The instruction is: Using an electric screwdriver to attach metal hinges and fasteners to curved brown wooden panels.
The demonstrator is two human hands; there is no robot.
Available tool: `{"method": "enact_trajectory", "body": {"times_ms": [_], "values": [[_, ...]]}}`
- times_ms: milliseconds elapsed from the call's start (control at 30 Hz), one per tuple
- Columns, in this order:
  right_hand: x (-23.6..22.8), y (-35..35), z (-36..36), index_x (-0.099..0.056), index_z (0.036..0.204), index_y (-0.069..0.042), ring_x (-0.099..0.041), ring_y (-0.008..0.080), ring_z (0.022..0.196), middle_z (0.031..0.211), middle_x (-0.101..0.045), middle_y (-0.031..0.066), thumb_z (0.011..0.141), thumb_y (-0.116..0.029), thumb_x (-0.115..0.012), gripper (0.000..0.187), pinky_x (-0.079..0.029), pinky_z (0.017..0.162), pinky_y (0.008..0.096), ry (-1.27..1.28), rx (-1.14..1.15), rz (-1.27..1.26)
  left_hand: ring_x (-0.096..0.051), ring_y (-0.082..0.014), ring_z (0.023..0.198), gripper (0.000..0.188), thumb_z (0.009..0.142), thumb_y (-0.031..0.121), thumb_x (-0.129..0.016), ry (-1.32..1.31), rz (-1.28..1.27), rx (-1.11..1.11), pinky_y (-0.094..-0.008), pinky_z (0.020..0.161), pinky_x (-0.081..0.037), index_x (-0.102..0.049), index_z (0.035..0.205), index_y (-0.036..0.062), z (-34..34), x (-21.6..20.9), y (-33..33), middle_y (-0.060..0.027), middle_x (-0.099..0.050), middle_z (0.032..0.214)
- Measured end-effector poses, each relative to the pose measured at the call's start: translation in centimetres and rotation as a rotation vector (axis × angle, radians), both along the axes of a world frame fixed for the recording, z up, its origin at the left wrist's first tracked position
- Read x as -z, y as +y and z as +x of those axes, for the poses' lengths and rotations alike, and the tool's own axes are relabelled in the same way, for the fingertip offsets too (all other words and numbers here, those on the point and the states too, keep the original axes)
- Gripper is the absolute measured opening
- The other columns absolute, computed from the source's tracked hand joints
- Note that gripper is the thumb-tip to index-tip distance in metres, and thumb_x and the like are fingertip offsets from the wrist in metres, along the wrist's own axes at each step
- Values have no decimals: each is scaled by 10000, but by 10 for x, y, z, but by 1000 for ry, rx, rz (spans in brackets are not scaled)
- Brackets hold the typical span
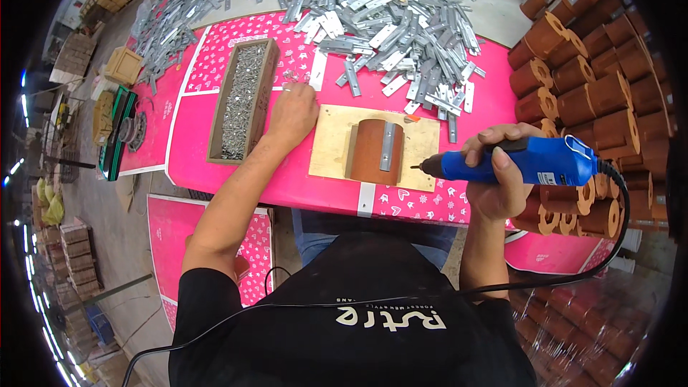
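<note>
Right hand (pixel 494 172) grips a blue electric screwdriver (pixel 530 161); left hand (pixel 292 111) pinches small screws (pixel 290 77) on the pink table (pixel 287 179).

Blue screwdriver (pixel 527 160), brown wooden block (pixel 375 150), pink heart-patterned table (pixel 222 165).

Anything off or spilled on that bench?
Mostly the metal brackets: a loose heap sprawling across the pink table and over its far-left edge. The screws stay in their wooden tray, and the brown block sits square on its board.

Right hand (pixel 494 172) grips blue screwdriver (pixel 523 161) (corded); left hand (pixel 292 111) picks screws (pixel 290 75)
</note>
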State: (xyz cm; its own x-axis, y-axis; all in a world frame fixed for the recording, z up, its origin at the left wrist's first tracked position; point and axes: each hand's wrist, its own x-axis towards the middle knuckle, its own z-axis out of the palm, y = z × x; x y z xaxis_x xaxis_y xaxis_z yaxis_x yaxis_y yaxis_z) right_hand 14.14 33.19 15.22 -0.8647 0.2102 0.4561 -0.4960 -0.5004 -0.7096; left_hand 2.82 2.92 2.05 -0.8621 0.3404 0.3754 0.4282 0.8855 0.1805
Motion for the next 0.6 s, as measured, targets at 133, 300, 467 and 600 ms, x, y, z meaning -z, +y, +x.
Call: {"method": "enact_trajectory", "body": {"times_ms": [133,300,467,600], "values": [[-1,-1,-3,-433,1078,-21,-583,232,635,899,-618,212,763,11,-563,342,-501,670,380,6,3,8,-548,-374,905,119,807,44,-550,-46,23,48,-457,814,-453,-609,892,-14,5,-3,-9,-190,-591,900],[3,1,3,-439,1075,-17,-583,229,631,898,-618,211,767,10,-561,332,-502,670,383,-15,29,-8,-544,-371,955,257,809,34,-580,-129,153,30,-444,846,-456,-622,1059,-9,11,-9,-7,-191,-593,941],[6,3,4,-447,1078,-20,-582,226,621,892,-621,209,766,9,-571,337,-503,671,383,-51,56,1,-545,-351,976,214,838,48,-509,-110,-16,45,-435,853,-465,-623,1013,1,0,-6,-5,-174,-581,959],[4,2,4,-453,1075,-16,-583,225,623,891,-623,209,763,14,-571,335,-504,665,381,-45,47,4,-558,-329,965,168,820,33,-496,-94,-259,57,-412,823,-489,-600,950,9,-16,-18,8,-167,-585,953]]}}
